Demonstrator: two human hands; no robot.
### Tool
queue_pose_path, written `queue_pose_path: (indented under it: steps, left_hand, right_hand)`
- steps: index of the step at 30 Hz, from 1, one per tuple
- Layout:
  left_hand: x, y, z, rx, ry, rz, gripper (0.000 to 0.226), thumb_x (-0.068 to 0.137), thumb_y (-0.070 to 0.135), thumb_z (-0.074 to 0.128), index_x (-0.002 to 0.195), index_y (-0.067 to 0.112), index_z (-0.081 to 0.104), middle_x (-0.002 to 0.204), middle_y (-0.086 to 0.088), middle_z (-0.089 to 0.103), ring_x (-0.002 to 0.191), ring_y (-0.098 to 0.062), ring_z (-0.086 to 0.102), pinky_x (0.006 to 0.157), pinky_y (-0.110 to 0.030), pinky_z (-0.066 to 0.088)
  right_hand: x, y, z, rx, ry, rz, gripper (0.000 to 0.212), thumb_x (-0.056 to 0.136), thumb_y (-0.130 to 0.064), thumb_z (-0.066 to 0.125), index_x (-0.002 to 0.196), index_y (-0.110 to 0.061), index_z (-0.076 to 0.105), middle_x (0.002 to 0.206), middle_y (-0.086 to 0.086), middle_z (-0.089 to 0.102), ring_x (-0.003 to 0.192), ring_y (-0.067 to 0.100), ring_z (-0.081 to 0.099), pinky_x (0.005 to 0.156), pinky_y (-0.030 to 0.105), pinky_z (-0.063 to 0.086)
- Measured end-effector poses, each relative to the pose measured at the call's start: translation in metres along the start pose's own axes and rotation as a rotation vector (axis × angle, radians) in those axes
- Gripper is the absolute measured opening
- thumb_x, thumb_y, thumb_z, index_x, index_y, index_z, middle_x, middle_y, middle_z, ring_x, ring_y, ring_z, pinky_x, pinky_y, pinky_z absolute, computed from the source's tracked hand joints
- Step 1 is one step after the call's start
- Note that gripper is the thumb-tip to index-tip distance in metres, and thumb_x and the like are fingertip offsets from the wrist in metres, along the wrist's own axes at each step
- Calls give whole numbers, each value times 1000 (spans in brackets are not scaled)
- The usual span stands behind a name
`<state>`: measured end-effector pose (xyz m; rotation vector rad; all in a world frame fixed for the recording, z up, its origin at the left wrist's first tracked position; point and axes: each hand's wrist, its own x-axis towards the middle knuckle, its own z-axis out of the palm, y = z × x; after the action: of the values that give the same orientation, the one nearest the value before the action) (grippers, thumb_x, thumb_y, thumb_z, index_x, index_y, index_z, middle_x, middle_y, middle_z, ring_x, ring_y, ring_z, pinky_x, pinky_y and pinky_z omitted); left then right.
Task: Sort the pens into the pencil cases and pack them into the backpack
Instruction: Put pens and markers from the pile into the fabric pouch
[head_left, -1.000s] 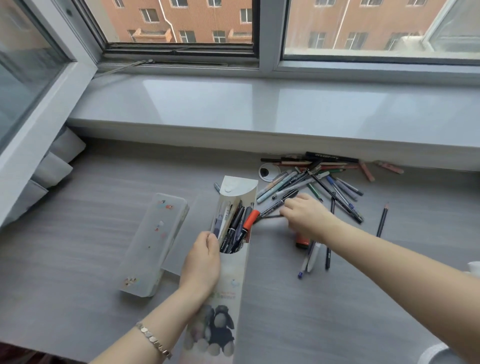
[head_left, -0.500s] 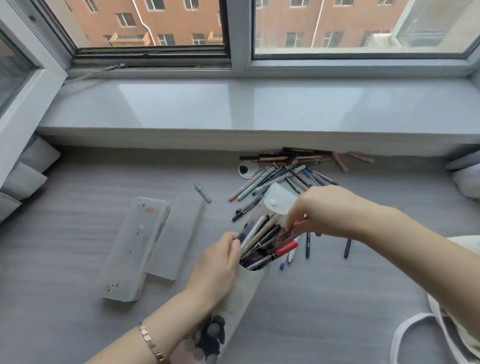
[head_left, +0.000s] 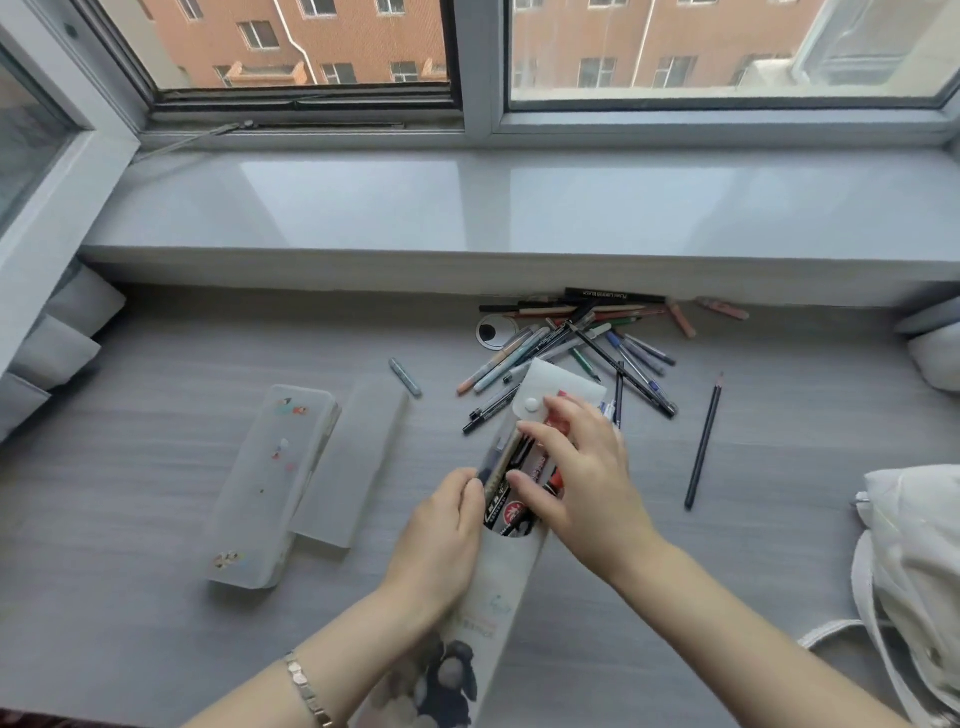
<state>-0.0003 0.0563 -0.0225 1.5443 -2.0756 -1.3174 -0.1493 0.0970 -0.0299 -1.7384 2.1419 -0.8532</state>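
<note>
Grey wood-grain table (head_left: 156, 623) below a white window sill (head_left: 363, 208), brick bldg outside. Left hand (head_left: 441, 540) grips the soft pencil case (head_left: 501, 587) at near edge, centre. Right hand (head_left: 582, 483), fingers spread, presses pens (head_left: 511, 499) in its mouth and holds none. Loose pile (head_left: 597, 332) at far edge; clear box (head_left: 270, 483) w/ lid (head_left: 353, 457) left of centre; backpack (head_left: 914, 561) at right edge.

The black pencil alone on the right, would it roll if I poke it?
The black pencil lies flat on the smooth table, so a sideways poke may roll it. Straight and slim, it likely feels stiff and light.
</note>
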Motion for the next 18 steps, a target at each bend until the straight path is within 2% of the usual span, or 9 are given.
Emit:
queue_pose_path:
  steps: [3,6,9,14,16,18]
  left_hand:
    - [-1,-1,2,21,-3,-3,26,98,30,33,97,19,56,85,-5,67,86,-25,60,81,-43,47]
    - [-2,-1,2,7,22,-5,25,98,27,34,95,15,56,85,-9,66,85,-27,59,80,-43,45]
    - [0,2,1,10,35,-6,26,99,27,33,98,18,57,84,-5,66,85,-24,58,81,-41,45]
    - [2,3,-1,23,33,9,25,98,29,33,98,21,57,84,-3,67,85,-23,59,81,-41,46]
    - [1,4,-1,27,30,13,25,98,29,33,98,21,57,86,-3,68,86,-22,60,81,-41,47]
    - [1,4,-2,23,41,12,26,98,29,33,97,20,57,86,-4,68,86,-22,60,81,-42,47]
  right_hand:
    - [-3,-2,8,-39,14,55,49,74,-51,49,108,-19,64,133,18,49,128,24,29,107,44,21]
    - [-5,-2,11,-26,21,103,50,74,-53,47,109,-21,60,139,18,40,132,26,21,111,43,21]
    - [-5,-3,8,46,-17,205,63,70,-60,41,117,-20,54,151,18,15,141,27,2,111,37,6]
    - [-1,-3,4,79,-18,223,66,64,-64,41,112,-22,56,153,21,-3,142,29,-4,110,35,2]
    - [1,1,3,83,-20,219,63,64,-64,43,110,-24,56,154,19,-1,142,27,-4,111,36,3]
    - [1,4,2,109,1,201,58,65,-62,47,110,-25,56,152,14,13,141,23,4,113,41,8]
